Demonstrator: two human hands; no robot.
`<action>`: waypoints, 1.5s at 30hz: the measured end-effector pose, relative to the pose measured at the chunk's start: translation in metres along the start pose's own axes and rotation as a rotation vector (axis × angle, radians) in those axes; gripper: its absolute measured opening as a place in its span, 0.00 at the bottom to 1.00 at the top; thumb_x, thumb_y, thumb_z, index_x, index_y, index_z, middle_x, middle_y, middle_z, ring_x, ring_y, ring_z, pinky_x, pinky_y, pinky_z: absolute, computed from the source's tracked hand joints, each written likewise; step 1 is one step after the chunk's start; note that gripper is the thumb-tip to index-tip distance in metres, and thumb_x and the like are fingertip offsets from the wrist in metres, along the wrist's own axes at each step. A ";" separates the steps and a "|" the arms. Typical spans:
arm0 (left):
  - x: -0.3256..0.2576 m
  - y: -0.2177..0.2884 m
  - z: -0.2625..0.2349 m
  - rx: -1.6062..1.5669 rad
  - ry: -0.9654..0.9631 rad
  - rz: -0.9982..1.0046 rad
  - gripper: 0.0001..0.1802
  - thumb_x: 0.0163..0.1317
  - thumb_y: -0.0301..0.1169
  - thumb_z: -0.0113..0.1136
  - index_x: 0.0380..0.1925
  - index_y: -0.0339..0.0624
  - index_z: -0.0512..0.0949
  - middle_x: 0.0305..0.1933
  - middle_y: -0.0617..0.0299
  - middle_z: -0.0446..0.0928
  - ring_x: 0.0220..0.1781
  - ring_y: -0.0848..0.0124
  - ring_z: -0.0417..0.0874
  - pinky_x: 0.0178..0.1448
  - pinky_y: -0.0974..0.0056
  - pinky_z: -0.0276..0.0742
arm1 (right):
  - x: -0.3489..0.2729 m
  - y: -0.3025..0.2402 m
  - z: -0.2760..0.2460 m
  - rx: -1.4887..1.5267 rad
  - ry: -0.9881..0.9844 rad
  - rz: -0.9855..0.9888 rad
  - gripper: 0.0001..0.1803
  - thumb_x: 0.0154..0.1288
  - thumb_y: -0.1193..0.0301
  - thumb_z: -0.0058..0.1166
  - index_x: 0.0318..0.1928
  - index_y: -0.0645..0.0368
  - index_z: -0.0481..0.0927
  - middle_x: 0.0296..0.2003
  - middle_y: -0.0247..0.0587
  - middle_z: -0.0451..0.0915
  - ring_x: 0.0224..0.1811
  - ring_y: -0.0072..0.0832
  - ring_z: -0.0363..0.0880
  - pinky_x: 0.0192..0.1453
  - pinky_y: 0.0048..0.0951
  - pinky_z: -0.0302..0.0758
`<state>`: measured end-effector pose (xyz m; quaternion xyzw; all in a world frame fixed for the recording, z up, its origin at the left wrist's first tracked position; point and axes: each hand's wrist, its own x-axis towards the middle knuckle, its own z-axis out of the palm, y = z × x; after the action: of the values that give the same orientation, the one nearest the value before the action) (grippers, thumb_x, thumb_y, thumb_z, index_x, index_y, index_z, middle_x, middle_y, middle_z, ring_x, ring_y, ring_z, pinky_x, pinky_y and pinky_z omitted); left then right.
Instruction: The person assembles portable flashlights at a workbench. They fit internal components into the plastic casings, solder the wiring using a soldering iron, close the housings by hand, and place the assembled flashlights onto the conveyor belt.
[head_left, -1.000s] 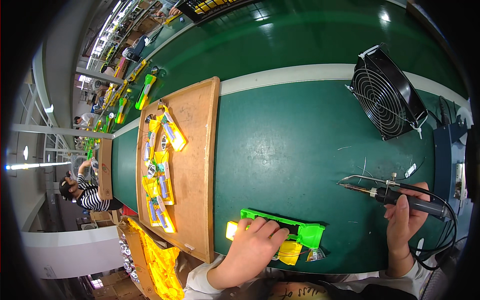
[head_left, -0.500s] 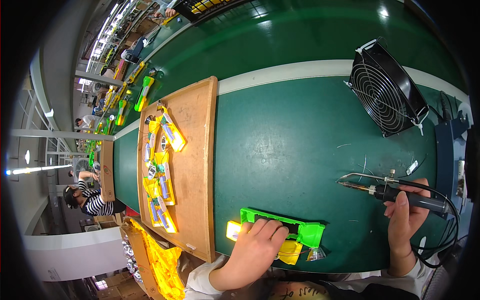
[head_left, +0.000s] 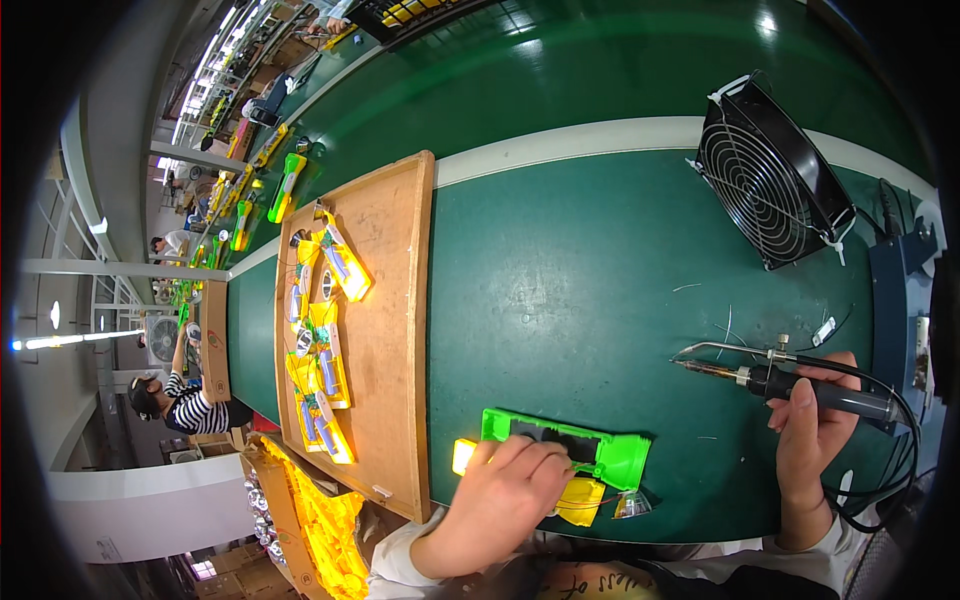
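Note:
My left hand is closed over an opened flashlight at the near edge of the bench, fingers curled around its yellow housing half. Beside it lies the green housing half, its dark inside facing up. A reflector cup with thin wires sits at the right end. My fingertips hide part of the flashlight. In my right hand is a soldering iron with a curved metal tube clamped along it; its tip points left, above the bench and apart from the flashlight.
A wooden tray with several yellow flashlight halves stands to the left. A black fan sits at the far right, near a blue-grey unit. Wire scraps lie on the bench. A person in stripes works further left.
My left hand has shifted slightly left, and more of the green half's dark inside shows. My right hand and the soldering iron stay nearly still. The striped person's arms have moved.

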<state>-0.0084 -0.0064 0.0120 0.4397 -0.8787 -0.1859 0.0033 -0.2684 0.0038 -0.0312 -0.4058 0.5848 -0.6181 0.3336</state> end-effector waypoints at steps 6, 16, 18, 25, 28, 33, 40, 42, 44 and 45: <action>0.017 -0.025 -0.016 -0.035 0.048 0.042 0.12 0.47 0.28 0.59 0.34 0.42 0.75 0.38 0.63 0.74 0.37 0.66 0.73 0.41 0.62 0.68 | -0.002 -0.001 0.001 0.026 0.045 0.037 0.09 0.57 0.74 0.50 0.34 0.65 0.66 0.28 0.35 0.65 0.15 0.13 0.64 0.20 0.13 0.67; 0.032 -0.046 -0.020 -0.029 -0.214 0.314 0.16 0.44 0.29 0.60 0.32 0.39 0.66 0.30 0.57 0.71 0.37 0.59 0.72 0.41 0.60 0.68 | -0.001 0.001 -0.005 0.074 0.025 -0.045 0.07 0.58 0.75 0.49 0.34 0.66 0.67 0.32 0.34 0.66 0.15 0.12 0.64 0.18 0.12 0.65; 0.014 -0.049 -0.020 0.173 -0.302 0.246 0.13 0.47 0.30 0.54 0.32 0.39 0.64 0.30 0.56 0.70 0.37 0.62 0.74 0.39 0.62 0.69 | -0.001 0.001 -0.003 0.084 0.025 -0.077 0.07 0.58 0.76 0.49 0.35 0.66 0.67 0.32 0.35 0.65 0.15 0.12 0.65 0.18 0.12 0.64; -0.020 -0.042 -0.022 0.204 -0.153 0.341 0.26 0.50 0.45 0.55 0.43 0.39 0.68 0.34 0.59 0.70 0.33 0.65 0.72 0.37 0.64 0.67 | -0.004 0.001 -0.005 0.091 0.015 -0.079 0.07 0.58 0.76 0.49 0.35 0.66 0.67 0.34 0.36 0.65 0.16 0.13 0.68 0.17 0.12 0.64; -0.031 -0.046 -0.006 0.300 -0.091 0.380 0.30 0.51 0.52 0.51 0.47 0.41 0.67 0.38 0.61 0.68 0.35 0.68 0.68 0.40 0.65 0.63 | -0.005 0.002 -0.004 0.093 0.014 -0.085 0.08 0.58 0.76 0.49 0.35 0.66 0.67 0.34 0.36 0.65 0.16 0.14 0.68 0.17 0.12 0.64; -0.039 -0.049 0.004 0.234 -0.069 0.390 0.30 0.51 0.52 0.52 0.47 0.41 0.67 0.40 0.60 0.67 0.36 0.68 0.68 0.41 0.64 0.63 | -0.005 0.005 -0.004 0.083 0.006 -0.069 0.07 0.58 0.76 0.49 0.35 0.65 0.67 0.34 0.37 0.65 0.17 0.14 0.69 0.16 0.12 0.63; -0.041 -0.048 0.008 0.294 -0.044 0.393 0.29 0.51 0.52 0.52 0.45 0.41 0.66 0.41 0.60 0.67 0.41 0.67 0.70 0.47 0.63 0.63 | -0.003 0.003 0.000 0.085 -0.012 -0.093 0.07 0.58 0.76 0.48 0.35 0.65 0.66 0.32 0.36 0.65 0.17 0.14 0.68 0.17 0.12 0.63; -0.039 -0.051 0.010 0.275 -0.037 0.390 0.29 0.51 0.52 0.52 0.44 0.41 0.66 0.42 0.60 0.68 0.42 0.67 0.70 0.48 0.63 0.63 | -0.004 0.002 0.000 0.077 0.014 -0.042 0.07 0.59 0.75 0.48 0.35 0.65 0.65 0.31 0.36 0.65 0.17 0.14 0.67 0.17 0.11 0.63; -0.035 -0.054 0.013 0.221 -0.059 0.396 0.27 0.50 0.49 0.53 0.44 0.41 0.65 0.43 0.59 0.69 0.44 0.66 0.71 0.49 0.63 0.64 | -0.005 0.006 -0.009 0.086 0.018 -0.016 0.08 0.59 0.75 0.48 0.35 0.65 0.65 0.31 0.36 0.65 0.17 0.13 0.67 0.17 0.11 0.62; -0.036 -0.055 0.013 0.244 -0.042 0.384 0.27 0.50 0.49 0.53 0.44 0.41 0.65 0.43 0.59 0.69 0.44 0.66 0.71 0.49 0.63 0.64 | -0.006 0.008 -0.011 0.092 0.011 0.038 0.08 0.59 0.75 0.47 0.35 0.65 0.65 0.31 0.37 0.66 0.17 0.13 0.67 0.17 0.11 0.62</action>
<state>0.0537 -0.0042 -0.0122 0.2576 -0.9621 -0.0832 -0.0327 -0.2755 0.0133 -0.0399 -0.3757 0.5652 -0.6400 0.3603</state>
